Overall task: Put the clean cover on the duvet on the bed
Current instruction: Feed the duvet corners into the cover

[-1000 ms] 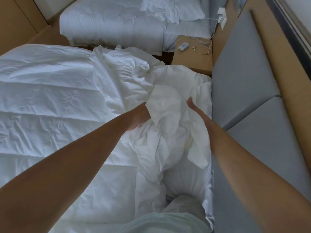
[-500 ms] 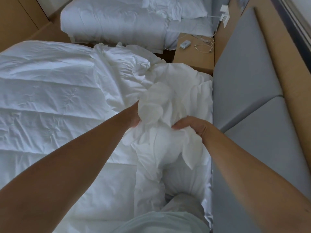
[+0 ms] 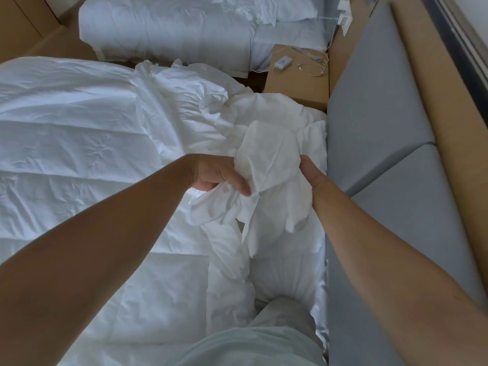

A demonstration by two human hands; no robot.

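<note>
Fingers of two hands curl round one bunched white cover, left hand at its nine o'clock, right hand at three. One duvet lies spread at nine o'clock, two grey cushions at three, a second bed at twelve.

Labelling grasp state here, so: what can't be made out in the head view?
Head view only:
Fingers of the right hand: hidden behind the bunched cover.
Cover's opening and corners: lost in its own folds.
Where cover ends and duvet begins: white on white.
The small white device on the nightstand: too small to identify.
Duvet's near end: behind the left forearm, cut by the bottom edge.
</note>
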